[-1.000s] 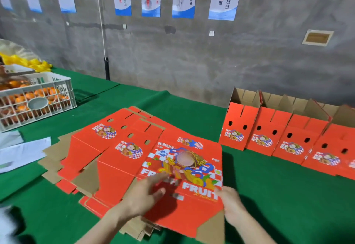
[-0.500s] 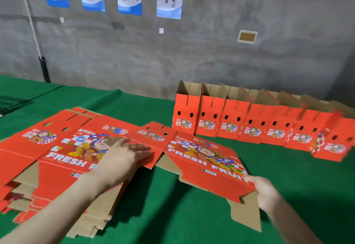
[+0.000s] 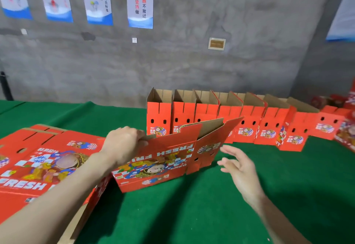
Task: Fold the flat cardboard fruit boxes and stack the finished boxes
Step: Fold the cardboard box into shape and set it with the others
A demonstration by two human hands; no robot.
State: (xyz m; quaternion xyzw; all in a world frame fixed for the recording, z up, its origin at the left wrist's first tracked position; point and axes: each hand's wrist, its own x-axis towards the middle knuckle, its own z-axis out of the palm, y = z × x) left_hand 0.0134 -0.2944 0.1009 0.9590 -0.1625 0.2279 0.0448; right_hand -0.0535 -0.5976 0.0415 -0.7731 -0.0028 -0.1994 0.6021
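Cardboard box | likely light, stiff | top edge gripped by left hand | right hand spread, empty, beside | hold at edges

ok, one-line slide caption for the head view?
Left hand grips a half-opened fruit box on the green table, right hand hovering beside it, folded boxes lined up behind.

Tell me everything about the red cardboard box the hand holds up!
The red cardboard fruit box is half opened, standing on its lower edge on the green table cloth. Its outside is red with a cartoon picture and upside-down FRESH lettering; the inside looks plain brown. One end panel with small dark holes angles outward. The left hand grips its top left edge. The open right hand is near, not touching.
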